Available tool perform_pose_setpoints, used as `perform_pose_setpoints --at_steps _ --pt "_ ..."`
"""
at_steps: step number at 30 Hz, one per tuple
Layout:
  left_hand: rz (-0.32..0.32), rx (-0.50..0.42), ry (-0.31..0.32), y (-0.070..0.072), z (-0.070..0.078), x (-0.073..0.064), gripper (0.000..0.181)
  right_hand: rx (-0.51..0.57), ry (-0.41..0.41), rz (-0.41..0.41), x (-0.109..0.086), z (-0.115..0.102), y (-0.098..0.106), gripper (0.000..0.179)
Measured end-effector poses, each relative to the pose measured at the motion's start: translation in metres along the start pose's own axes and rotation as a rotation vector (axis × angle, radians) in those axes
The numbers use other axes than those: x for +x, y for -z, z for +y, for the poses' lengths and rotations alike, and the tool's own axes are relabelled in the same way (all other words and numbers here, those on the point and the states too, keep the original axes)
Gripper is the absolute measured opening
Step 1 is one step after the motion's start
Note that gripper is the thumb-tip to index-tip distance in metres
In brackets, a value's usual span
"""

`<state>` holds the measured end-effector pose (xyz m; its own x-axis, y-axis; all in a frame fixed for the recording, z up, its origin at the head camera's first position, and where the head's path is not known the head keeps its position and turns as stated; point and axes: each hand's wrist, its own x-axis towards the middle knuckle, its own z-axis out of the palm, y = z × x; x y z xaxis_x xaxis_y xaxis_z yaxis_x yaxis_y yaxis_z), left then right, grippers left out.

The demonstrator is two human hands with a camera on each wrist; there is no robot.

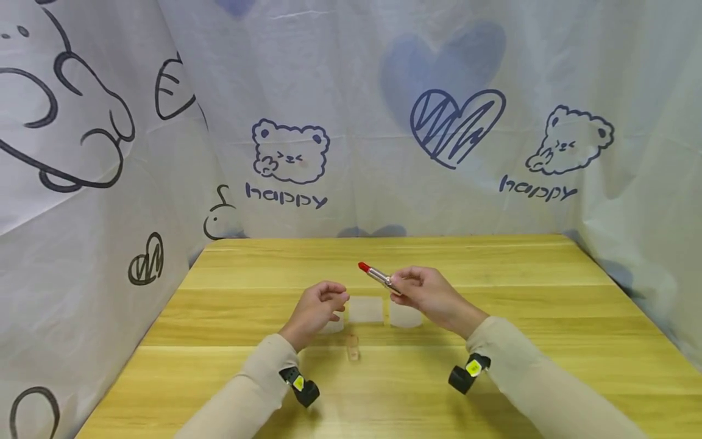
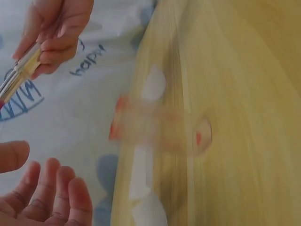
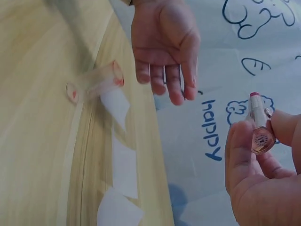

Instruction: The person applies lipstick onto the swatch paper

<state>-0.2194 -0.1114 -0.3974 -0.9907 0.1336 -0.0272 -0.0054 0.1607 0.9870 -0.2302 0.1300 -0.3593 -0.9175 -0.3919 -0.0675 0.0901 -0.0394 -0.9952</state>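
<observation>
My right hand [image 1: 430, 292] pinches a lipstick [image 1: 378, 275] between thumb and fingers, its red tip pointing up and to the left. In the right wrist view the lipstick [image 3: 256, 117] shows its pale tube and a clear base. Across from it my left hand [image 1: 318, 308] is raised with loosely bent fingers and holds nothing. Below and between the hands is a clear lipstick cap [image 1: 353, 347], upright and free of both hands. The cap [image 2: 160, 125] looks blurred in the left wrist view, with reddish tints at its ends.
Three white pieces, a middle one [image 1: 365, 309], a right one [image 1: 406, 314] and a left one [image 1: 333, 323] partly behind my left hand, lie in a row on the wooden table [image 1: 219, 317]. White cloth [image 1: 362, 152] with drawings hangs behind and at the sides.
</observation>
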Motion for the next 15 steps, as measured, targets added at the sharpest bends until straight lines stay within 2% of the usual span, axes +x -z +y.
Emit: perform_pose_setpoints --at_steps 7,15 --pt "-0.017 0.147 0.023 0.016 -0.011 0.003 0.024 -0.287 0.033 0.073 0.011 0.013 -0.003 0.019" --pt "-0.013 0.502 -0.019 0.027 -0.012 0.009 0.029 -0.555 0.066 0.127 0.026 0.018 -0.006 0.017"
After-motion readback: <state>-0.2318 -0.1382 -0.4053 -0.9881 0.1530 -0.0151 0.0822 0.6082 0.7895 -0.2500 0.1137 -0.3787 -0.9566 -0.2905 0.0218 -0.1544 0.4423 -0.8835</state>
